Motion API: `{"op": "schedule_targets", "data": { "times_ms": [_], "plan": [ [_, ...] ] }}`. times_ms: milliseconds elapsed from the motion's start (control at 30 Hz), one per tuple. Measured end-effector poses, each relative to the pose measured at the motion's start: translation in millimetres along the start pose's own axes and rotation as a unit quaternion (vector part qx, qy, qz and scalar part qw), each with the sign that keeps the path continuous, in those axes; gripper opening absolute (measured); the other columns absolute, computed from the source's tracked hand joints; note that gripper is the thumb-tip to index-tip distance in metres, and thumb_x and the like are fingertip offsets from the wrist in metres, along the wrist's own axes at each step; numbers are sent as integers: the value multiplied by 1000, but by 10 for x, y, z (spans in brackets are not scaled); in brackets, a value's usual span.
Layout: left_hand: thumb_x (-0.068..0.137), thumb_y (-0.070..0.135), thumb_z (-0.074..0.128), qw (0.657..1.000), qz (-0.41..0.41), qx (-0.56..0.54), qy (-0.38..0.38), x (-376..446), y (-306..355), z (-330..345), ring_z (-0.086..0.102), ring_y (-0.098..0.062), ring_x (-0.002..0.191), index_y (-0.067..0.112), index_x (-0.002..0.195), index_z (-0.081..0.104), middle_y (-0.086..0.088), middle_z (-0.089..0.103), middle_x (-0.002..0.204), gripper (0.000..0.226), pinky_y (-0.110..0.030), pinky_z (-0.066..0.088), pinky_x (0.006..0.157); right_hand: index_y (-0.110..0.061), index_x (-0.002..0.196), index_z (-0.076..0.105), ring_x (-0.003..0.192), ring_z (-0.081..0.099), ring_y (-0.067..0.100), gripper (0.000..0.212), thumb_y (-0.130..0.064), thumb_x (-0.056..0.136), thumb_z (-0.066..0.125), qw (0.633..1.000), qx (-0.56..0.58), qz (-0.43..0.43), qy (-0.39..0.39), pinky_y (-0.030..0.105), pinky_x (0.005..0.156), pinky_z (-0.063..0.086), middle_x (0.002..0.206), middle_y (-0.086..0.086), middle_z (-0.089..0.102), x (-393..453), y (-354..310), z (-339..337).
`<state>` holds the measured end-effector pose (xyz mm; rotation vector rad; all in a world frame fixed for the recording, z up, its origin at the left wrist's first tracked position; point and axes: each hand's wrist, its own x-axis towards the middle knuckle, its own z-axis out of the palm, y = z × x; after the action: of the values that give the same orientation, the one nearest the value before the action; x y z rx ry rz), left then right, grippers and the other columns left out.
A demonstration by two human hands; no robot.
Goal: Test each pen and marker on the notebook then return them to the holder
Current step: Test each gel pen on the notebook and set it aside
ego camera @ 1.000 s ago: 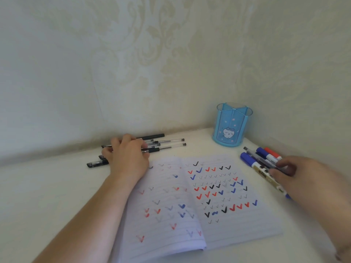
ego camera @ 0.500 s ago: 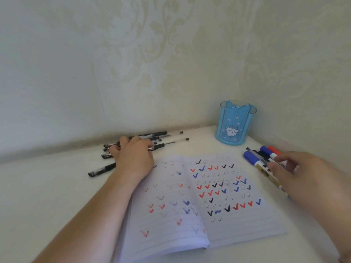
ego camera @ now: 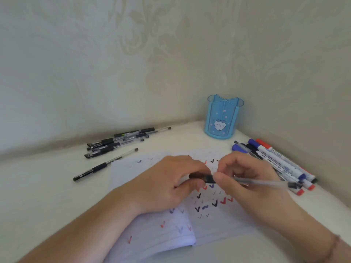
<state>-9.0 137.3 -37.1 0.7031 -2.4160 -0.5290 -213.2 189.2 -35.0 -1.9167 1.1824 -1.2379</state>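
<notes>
Both hands meet over the open notebook [ego camera: 218, 223], which lies on the pale bench [ego camera: 47, 196] and is covered in red, blue and black ticks. The left hand [ego camera: 167, 186] pinches the black cap end of a clear pen [ego camera: 252, 181]; the right hand [ego camera: 250, 179] holds its barrel. A loose pile of black pens [ego camera: 117, 142] lies to the left, with one pen [ego camera: 103, 165] apart from it. Markers [ego camera: 275, 164] lie at the right, near the blue holder [ego camera: 222, 118], which stands upright in the corner.

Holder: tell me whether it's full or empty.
Empty. The blue holder stands upright with nothing poking above its rim; the pens and markers lie on the table.
</notes>
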Motion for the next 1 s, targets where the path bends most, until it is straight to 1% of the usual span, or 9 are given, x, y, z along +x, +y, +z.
{"op": "schedule_targets", "data": {
  "times_ms": [67,167,333,400,500,633,767,867,1000],
  "plan": [
    [97,22,55,1000,18,0,-4,4,34,32,55,0,85,25,108,62,18,58,88,13,-20,45,79,-22,72,60,46,51,8,18,-27,82,74,999,42,-6,27,19,47,42,53,-1,59,-12,-26,48],
    [100,36,46,999,38,27,-10,-1,79,37,49,-2,79,22,103,59,18,51,82,19,-17,39,74,-21,67,61,46,55,20,22,-32,77,78,997,60,-6,56,24,46,45,58,5,65,-24,-69,70],
    [98,35,50,999,21,25,-25,-33,144,-8,43,-11,57,23,77,50,10,41,57,25,-15,31,54,-26,70,63,55,61,15,24,-46,74,75,993,117,-20,-15,28,51,50,66,5,67,-46,-75,68],
    [97,31,53,999,16,0,-36,-34,154,-15,41,-12,51,24,70,44,8,37,53,29,-18,29,51,-28,71,63,56,61,15,19,-43,76,74,992,116,-33,-31,30,51,49,67,0,68,-63,-80,67],
    [97,33,55,998,17,-23,-51,-41,165,-19,35,-12,46,26,63,39,6,31,48,38,-19,24,48,-33,71,63,55,60,18,12,-31,76,74,993,100,-49,-32,27,49,46,70,-2,68,-80,-101,55],
    [88,47,59,998,6,-49,-31,-73,99,-63,25,-14,46,17,56,38,1,27,47,49,-22,21,45,-34,76,63,56,58,23,13,-41,79,73,990,115,-77,-24,25,51,45,73,-2,66,-103,-163,27],
    [88,43,56,997,-16,-77,5,-89,-4,-148,24,-14,51,14,59,39,0,28,51,44,-22,21,49,-23,76,70,50,57,20,24,-46,76,73,984,177,-18,23,22,47,44,61,6,67,-37,-205,-40],
    [92,31,38,996,-32,-77,25,-68,-73,-148,33,-21,52,7,66,47,-12,41,54,36,-29,28,52,-15,57,65,40,49,23,28,-32,69,84,987,135,84,27,27,42,41,48,12,61,15,-122,-16],
    [92,29,42,997,-56,-38,25,-58,-115,-107,39,-9,53,13,79,60,-2,51,58,28,-15,28,54,-14,50,51,33,39,16,38,-4,75,77,985,80,149,22,20,41,29,39,5,52,10,-10,62]
  ]
}}
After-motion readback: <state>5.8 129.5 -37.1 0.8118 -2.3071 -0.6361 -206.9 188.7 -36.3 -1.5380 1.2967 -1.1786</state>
